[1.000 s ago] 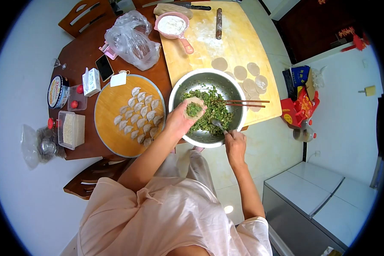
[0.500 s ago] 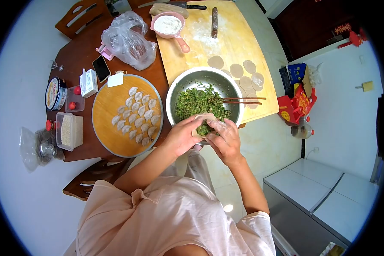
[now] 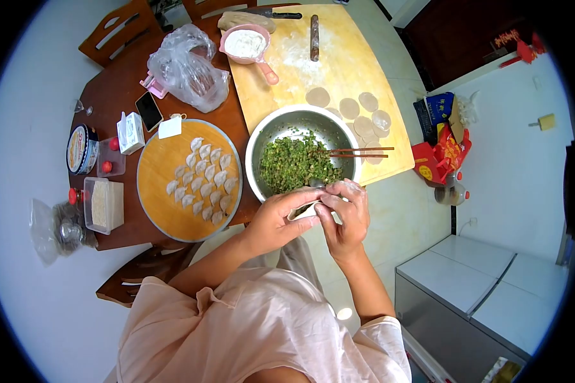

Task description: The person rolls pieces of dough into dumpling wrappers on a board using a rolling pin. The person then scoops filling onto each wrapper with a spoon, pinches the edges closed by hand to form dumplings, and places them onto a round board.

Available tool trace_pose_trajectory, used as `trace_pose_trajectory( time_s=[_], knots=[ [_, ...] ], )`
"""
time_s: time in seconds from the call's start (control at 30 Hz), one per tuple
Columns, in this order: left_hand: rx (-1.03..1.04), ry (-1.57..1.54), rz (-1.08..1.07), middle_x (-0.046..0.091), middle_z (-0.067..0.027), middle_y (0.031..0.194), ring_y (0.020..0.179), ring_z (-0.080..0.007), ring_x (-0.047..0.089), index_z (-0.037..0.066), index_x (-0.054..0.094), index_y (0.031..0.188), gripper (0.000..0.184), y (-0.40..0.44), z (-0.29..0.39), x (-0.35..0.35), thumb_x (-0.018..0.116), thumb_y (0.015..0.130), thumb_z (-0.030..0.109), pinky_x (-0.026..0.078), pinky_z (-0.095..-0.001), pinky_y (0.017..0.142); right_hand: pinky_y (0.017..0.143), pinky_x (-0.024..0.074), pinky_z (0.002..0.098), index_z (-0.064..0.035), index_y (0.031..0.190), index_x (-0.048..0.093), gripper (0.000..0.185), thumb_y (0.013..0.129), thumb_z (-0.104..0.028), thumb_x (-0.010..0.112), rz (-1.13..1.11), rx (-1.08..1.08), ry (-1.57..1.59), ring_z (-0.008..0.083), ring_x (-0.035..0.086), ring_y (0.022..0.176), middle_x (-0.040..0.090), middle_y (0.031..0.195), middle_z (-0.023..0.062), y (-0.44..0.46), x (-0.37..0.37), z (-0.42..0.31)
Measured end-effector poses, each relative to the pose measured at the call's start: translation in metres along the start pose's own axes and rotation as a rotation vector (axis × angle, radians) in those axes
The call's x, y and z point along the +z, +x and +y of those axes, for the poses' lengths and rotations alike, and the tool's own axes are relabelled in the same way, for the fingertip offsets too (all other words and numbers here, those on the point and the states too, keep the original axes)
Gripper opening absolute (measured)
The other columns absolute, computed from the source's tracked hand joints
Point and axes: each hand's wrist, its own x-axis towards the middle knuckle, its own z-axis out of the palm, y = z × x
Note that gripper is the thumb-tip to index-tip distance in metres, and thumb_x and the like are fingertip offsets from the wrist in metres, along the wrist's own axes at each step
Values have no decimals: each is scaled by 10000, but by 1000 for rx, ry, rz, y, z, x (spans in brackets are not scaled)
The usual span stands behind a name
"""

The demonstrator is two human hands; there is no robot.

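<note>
A dumpling, its wrapper folded over the filling, is held between both hands at the near rim of the metal bowl. My left hand cups it from the left, fingers curled along its side. With thumb and fingers my right hand pinches the wrapper's right end; white flour coats the fingers. Chopped green filling lies in the bowl, and chopsticks rest over its right rim. Round wrappers lie on the wooden board beyond. Rows of finished dumplings sit on the round board to the left.
A pink pan of flour, a rolling pin and a knife are at the far side. A plastic bag, phone, tin and rice container stand left. Red bags sit right.
The wrapper, open with green filling showing before, is now folded over. Both hands have drawn slightly nearer to my body, and the right fingers have closed on the wrapper's edge.
</note>
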Motion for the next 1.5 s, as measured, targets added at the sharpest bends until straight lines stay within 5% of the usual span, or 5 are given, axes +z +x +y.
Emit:
trace_pose_trajectory(
  time_s=[0.43, 0.67, 1.2, 1.33, 1.5],
  knots=[
    [-206, -294, -6, 587, -136, 1188, 1092, -181, 580, -16, 482, 1280, 408, 8, 5, -6, 575, 883, -28, 515, -301, 874, 934, 413, 500, -49, 927, 596, 245, 735, -119, 730, -181, -58, 5, 293, 584, 875, 597, 949, 116, 12, -13, 7],
    [-188, -563, -172, 597, -123, 1161, 1047, -181, 598, -52, 522, 1204, 349, 15, 13, -13, 589, 862, -67, 512, -282, 848, 1044, 344, 449, -16, 1366, 434, 850, 689, -375, 799, -375, 106, 516, 376, 432, 1284, 438, 1399, 216, 29, -23, 13],
    [-159, -681, -176, 592, -79, 1159, 1078, -149, 570, -24, 506, 1225, 467, 10, 1, -13, 706, 803, -9, 465, -298, 919, 992, 410, 486, 45, 1183, 568, 430, 792, -135, 575, -452, -219, 143, 365, 581, 1110, 562, 1235, 249, 47, -30, -2],
    [161, -557, -264, 548, -59, 1243, 1159, -169, 514, 9, 496, 1266, 703, 19, -4, 0, 854, 673, 130, 400, -349, 1007, 989, 417, 478, 78, 1135, 587, 371, 884, -167, 466, -341, -157, 308, 366, 606, 1084, 589, 1180, 275, 43, -31, -5],
    [292, 25, -136, 623, -161, 1011, 892, -287, 638, -9, 504, 1160, 579, 23, 41, 11, 745, 792, 366, 490, -358, 767, 970, 433, 471, 99, 1183, 562, 446, 977, -228, 338, -138, -47, 448, 411, 601, 1078, 550, 1220, 312, 35, -25, -13]
  ],
)
